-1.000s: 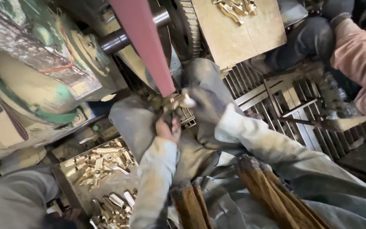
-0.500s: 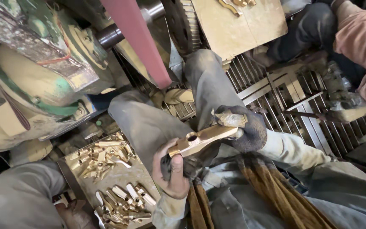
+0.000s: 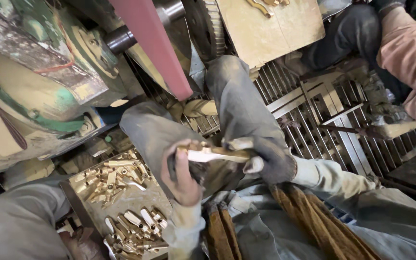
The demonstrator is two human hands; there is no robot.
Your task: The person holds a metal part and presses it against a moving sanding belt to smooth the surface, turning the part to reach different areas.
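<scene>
My left hand (image 3: 185, 175) is bare, fingers curled around the left end of a brass piece (image 3: 213, 154), thumb up along it. My right hand (image 3: 270, 161), in a dark worn glove, pinches the right end of the same brass piece, fingers closed on it. The piece lies roughly level between both hands, just above my knees, near the middle of the scene.

Far left, a red belt (image 3: 152, 45) runs slanted down from a green and cream machine (image 3: 34, 82) with a steel roller (image 3: 136, 26). Near left, below my left hand, a tray (image 3: 148, 197) holds loose brass parts (image 3: 116, 175) in two heaps. My grey trouser legs (image 3: 237, 103) stretch away over a metal floor grate (image 3: 314, 115). Far middle, a tan board (image 3: 270, 29) carries a few more brass bits. Far right, another person's pink sleeve (image 3: 410, 58) shows at the edge, well apart from my hands.
</scene>
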